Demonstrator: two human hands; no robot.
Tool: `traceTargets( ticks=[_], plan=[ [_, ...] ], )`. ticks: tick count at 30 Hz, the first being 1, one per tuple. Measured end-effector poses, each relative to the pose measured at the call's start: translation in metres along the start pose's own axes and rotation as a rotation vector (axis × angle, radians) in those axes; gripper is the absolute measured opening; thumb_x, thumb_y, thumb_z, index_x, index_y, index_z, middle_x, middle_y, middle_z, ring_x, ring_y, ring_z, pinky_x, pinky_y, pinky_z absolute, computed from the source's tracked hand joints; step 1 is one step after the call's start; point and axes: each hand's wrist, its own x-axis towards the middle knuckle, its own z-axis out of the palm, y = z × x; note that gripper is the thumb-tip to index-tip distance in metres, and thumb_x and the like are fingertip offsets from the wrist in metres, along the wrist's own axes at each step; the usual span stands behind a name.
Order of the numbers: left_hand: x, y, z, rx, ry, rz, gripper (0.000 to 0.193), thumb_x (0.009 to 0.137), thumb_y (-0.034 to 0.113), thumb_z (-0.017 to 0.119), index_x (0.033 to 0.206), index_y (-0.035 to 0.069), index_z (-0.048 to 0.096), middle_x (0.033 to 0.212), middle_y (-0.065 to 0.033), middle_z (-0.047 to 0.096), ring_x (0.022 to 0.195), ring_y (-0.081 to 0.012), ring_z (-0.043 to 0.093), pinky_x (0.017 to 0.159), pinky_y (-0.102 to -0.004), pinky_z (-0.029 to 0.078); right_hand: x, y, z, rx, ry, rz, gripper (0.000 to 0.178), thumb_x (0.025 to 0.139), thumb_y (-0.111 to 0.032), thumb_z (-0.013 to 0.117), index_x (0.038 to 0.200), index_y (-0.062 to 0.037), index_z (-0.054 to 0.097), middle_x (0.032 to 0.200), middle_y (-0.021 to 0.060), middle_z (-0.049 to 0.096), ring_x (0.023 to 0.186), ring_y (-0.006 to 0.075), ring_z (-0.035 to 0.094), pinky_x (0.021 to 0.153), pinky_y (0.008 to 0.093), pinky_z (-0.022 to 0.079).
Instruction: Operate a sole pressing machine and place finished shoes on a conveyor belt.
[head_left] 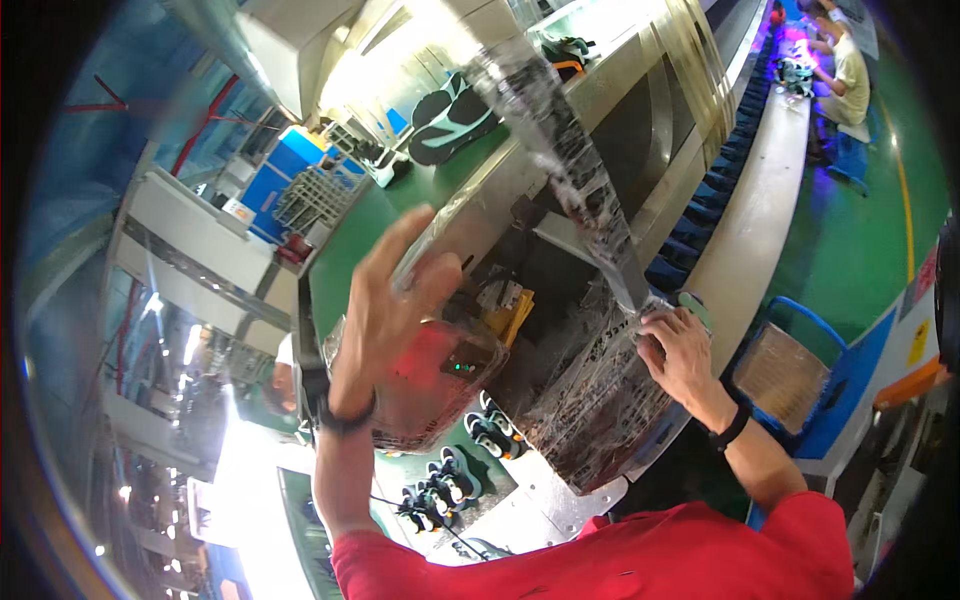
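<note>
My left hand (392, 305) is raised above a red control box (425, 362) with small green lights, covered in clear film. Its fingers are stretched out and apart, slightly smeared by motion, and nothing shows in them. At the low end of a slanting bar wrapped in printed film (575, 165), my right hand (684, 352) has its fingers curled at the corner of a film-covered panel (600, 400). A pale green edge shows just beyond those fingers. Whatever they grip is hidden.
Dark shoes with pale green soles (455, 120) lie on a green surface ahead. Several shoes (440, 485) stand below my left arm. A conveyor (745, 200) runs along the right, where a person (848, 85) sits. A blue-framed stool (785, 375) is to the right.
</note>
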Motion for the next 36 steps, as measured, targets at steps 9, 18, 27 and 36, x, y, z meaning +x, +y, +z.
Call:
traceTargets(
  ticks=[9, 18, 27, 36],
  plan=[
    [0.214, -0.125, 0.065, 0.841, 0.144, 0.126, 0.076, 0.083, 0.05, 0.063, 0.139, 0.002, 0.042, 0.138, -0.0288, 0.043, 0.129, -0.044, 0.042, 0.106, -0.0547, 0.034, -0.001, 0.011, 0.005, 0.168, 0.056, 0.113, 0.013, 0.074, -0.01, 0.069, 0.083, -0.0075, 0.061, 0.092, 0.0044, 0.065, 0.086, 0.0244, 0.058, 0.075, 0.038, 0.046],
    [0.257, -0.146, 0.096, 0.996, 0.123, -0.186, 0.063, 0.078, 0.054, 0.069, 0.113, 0.002, 0.061, 0.1, -0.0268, 0.064, 0.093, -0.043, 0.062, 0.078, -0.0564, 0.046, 0.005, 0.018, 0.008, 0.247, 0.119, 0.129, 0.014, 0.072, -0.008, 0.07, 0.082, -0.0068, 0.06, 0.089, 0.0044, 0.065, 0.083, 0.0232, 0.059, 0.074, 0.037, 0.046],
    [0.117, -0.146, 0.027, 0.713, 0.361, -0.375, 0.051, 0.068, 0.024, 0.072, 0.114, 0.002, 0.066, 0.106, -0.0217, 0.068, 0.097, -0.0354, 0.067, 0.086, -0.0399, 0.051, -0.007, 0.014, -0.002, 0.202, 0.104, 0.076, 0.014, 0.071, -0.008, 0.071, 0.079, -0.0078, 0.059, 0.083, 0.0065, 0.062, 0.081, 0.027, 0.058, 0.073, 0.0394, 0.044],
    [-0.02, 0.01, -0.105, 0.064, 0.426, -0.351, 0.029, 0.094, 0.017, 0.06, 0.118, 0.002, 0.065, 0.103, -0.0091, 0.069, 0.089, -0.0167, 0.067, 0.072, -0.0274, 0.051, -0.002, 0.014, 0.001, 0.187, 0.036, 0.08, 0.033, 0.069, -0.012, 0.076, 0.098, -0.009, 0.06, 0.093, 0.0093, 0.065, 0.089, 0.0303, 0.06, 0.078, 0.0414, 0.047]
  ],
)
